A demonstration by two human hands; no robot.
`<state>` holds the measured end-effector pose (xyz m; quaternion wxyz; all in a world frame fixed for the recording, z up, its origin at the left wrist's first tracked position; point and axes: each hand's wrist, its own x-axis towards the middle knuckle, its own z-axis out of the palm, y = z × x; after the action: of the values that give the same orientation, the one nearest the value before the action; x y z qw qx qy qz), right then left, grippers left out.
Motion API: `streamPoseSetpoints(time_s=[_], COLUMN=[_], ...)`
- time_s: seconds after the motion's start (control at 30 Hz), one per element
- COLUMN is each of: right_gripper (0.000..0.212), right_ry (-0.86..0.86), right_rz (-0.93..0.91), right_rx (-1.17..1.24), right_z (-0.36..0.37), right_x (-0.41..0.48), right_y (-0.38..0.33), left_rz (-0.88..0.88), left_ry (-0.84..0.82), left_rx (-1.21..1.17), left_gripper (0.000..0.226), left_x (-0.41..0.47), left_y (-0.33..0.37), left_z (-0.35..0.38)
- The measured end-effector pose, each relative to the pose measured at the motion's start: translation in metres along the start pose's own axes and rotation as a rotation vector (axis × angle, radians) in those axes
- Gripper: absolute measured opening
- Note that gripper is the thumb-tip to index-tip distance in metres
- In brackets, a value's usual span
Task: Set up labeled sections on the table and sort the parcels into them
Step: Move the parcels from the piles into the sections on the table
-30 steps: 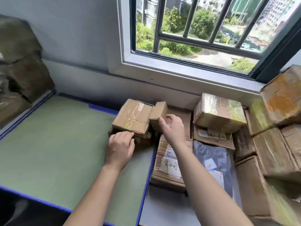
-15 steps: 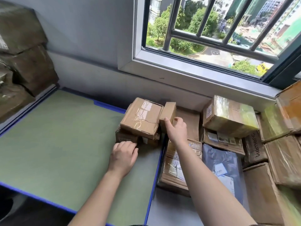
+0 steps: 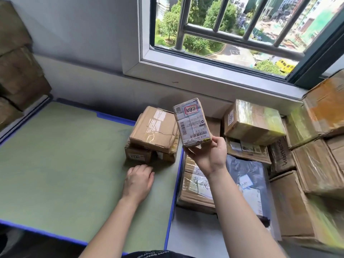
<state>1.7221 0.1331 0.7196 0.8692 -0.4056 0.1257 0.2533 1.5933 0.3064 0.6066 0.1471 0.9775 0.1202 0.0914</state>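
The left hand (image 3: pixel 138 180) rests on the green table (image 3: pixel 61 157), fingers curled loosely, seemingly empty. The right hand (image 3: pixel 206 155) pinches a small parcel (image 3: pixel 191 121) aloft. Beyond, one small stack (image 3: pixel 154 135) is placed; many parcels (image 3: pixel 255 121) remain, no section labels visible.

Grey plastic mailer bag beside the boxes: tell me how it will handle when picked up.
The grey mailer bag will probably flop and sag, since it lies flat and wrinkled like soft film. Its glossy surface may be slippery. It looks thin, so likely light, though its contents are hidden and the right hand covers one corner.
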Motion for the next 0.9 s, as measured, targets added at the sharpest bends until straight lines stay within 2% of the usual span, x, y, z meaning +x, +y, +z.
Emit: streamPoseSetpoints(time_s=[0.1, 0.23, 0.4, 0.53, 0.7, 0.8, 0.9], right_gripper=[0.046, 0.043, 0.046, 0.054, 0.053, 0.051, 0.048], right_ry=[-0.105, -0.146, -0.075, -0.019, 0.049, 0.089, 0.118], right_rz=[0.034, 0.039, 0.018, 0.014, 0.038, 0.033, 0.034], right_rx=[0.120, 0.121, 0.077, -0.061, -0.224, -0.293, -0.369], right_z=[-0.008, -0.014, -0.015, -0.015, -0.015, -0.017, -0.018], right_x=[-0.011, -0.022, -0.029, -0.032, -0.036, -0.034, -0.032], right_y=[0.001, -0.002, -0.009, -0.014, -0.017, -0.016, -0.016], left_rz=[0.009, 0.040, 0.057, 0.065, 0.076, 0.056, -0.070], left_ry=[0.008, 0.009, 0.025, 0.080, 0.150, 0.222, 0.244], left_rx=[0.002, -0.004, -0.021, -0.070, -0.136, -0.299, -0.688], left_gripper=[0.037, 0.037, 0.038, 0.038, 0.037, 0.041, 0.056], left_x=[0.001, 0.003, 0.003, 0.005, 0.016, 0.020, 0.024], left_y=[0.002, 0.007, 0.015, 0.019, 0.028, 0.038, 0.052], left_z=[0.002, 0.001, -0.002, -0.008, -0.026, -0.041, -0.065])
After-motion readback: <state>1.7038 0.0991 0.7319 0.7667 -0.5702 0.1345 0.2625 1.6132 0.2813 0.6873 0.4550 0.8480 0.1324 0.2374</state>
